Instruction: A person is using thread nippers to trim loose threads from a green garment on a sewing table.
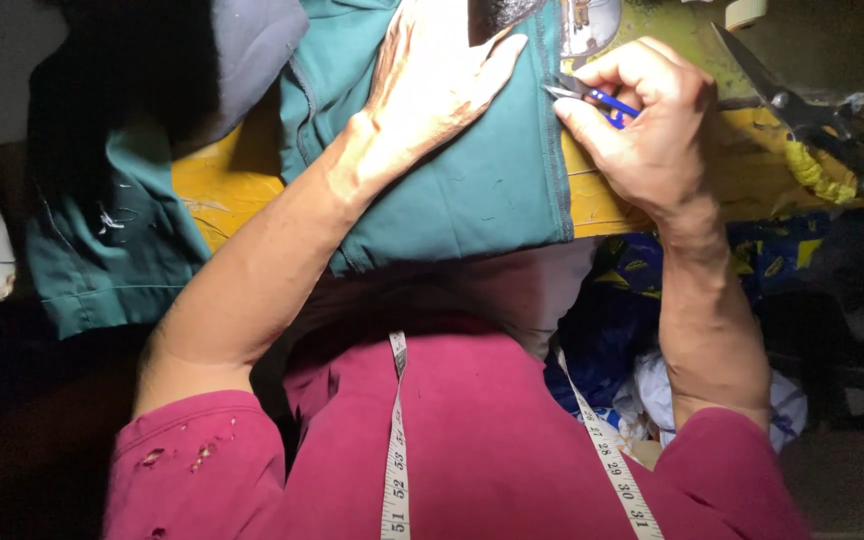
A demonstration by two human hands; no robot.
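Pressing flat with spread fingers, the left hand [432, 85] lies on the teal garment [472, 190], which covers the middle of the yellow table [222, 185]. The right hand [642, 125] is clamped on small blue thread snips [592, 98], tips at the garment's right seam. Large scissors [792, 105] lie far right.

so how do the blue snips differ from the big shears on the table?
The blue snips are small, blue-handled and held in the right hand at the teal fabric's seam. The big shears are far larger, dark, and lie untouched on the yellow table. Both are cutting tools.
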